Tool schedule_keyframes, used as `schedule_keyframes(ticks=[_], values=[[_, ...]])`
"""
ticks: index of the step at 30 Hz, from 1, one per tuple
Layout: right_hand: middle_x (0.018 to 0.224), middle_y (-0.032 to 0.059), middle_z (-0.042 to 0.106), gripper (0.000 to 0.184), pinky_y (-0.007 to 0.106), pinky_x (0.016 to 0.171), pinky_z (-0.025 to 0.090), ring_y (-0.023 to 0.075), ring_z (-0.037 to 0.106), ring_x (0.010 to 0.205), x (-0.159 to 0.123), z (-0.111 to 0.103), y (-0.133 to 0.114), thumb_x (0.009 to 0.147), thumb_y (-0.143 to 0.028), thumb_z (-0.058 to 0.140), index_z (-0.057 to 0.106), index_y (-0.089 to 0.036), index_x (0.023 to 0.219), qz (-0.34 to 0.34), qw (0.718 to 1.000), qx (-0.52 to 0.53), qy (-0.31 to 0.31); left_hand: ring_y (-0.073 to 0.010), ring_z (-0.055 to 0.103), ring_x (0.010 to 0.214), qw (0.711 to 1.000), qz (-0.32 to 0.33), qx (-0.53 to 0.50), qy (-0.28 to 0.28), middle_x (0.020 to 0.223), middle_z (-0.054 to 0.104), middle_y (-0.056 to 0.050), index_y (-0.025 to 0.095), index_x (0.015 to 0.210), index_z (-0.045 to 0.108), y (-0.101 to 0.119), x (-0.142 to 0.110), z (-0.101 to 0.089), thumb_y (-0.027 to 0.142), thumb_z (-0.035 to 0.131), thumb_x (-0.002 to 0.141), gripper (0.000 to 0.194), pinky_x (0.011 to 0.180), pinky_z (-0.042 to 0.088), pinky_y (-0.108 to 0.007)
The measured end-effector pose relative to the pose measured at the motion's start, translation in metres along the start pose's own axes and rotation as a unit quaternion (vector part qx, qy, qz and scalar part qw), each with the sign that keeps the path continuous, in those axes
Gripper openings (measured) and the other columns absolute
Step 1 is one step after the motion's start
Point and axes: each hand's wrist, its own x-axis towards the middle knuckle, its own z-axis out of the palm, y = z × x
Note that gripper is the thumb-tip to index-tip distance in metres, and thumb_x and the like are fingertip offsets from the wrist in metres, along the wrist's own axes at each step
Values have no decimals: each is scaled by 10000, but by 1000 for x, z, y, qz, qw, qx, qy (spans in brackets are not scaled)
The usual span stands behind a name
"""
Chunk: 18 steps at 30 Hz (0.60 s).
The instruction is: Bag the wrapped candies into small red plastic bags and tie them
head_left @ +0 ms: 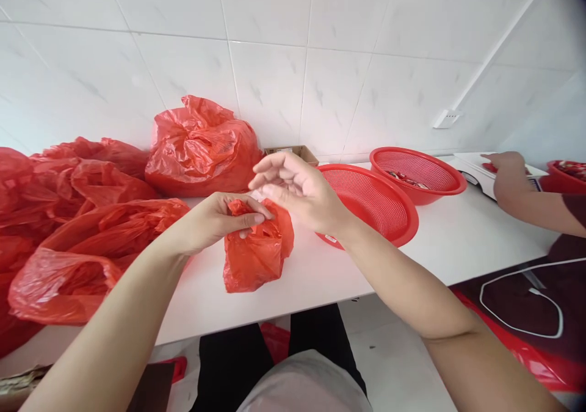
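Note:
A small red plastic bag (256, 256) hangs over the white table near its front edge, and its gathered top is pinched in my left hand (233, 215). My right hand (300, 189) is raised just above and to the right of the bag, fingers loosely curled and spread apart, with nothing visible in them. Close behind that hand stands a red mesh basket (373, 201). What the small bag contains is hidden.
Big red bags (201, 149) crowd the left and back, one of them lying open (68, 271). A cardboard box (300, 152) sits by the wall. Another basket (421, 168) holds small items. At right, a co-worker's arm (517, 183) reaches over a white scale (480, 174).

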Motion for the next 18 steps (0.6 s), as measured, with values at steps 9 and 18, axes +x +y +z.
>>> schedule_keyframes(ticks=[9, 18], values=[[1235, 20, 621, 270, 357, 1000, 456, 155, 578, 1140, 7, 12, 77, 976, -292, 460, 568, -282, 1222, 125, 992, 9, 18, -192, 647, 809, 865, 104, 406, 276, 955, 692, -20, 219, 926, 637, -8, -1, 24, 83, 494, 749, 265, 667, 477, -297], [892, 39, 717, 292, 302, 786, 497, 151, 661, 855, 2, -25, 71, 963, -392, 476, 649, -185, 853, 129, 987, -97, 20, -230, 636, 1051, 883, 148, 353, 274, 1136, 710, -55, 248, 1157, 674, -47, -32, 24, 321, 457, 961, 302, 931, 481, -365]])
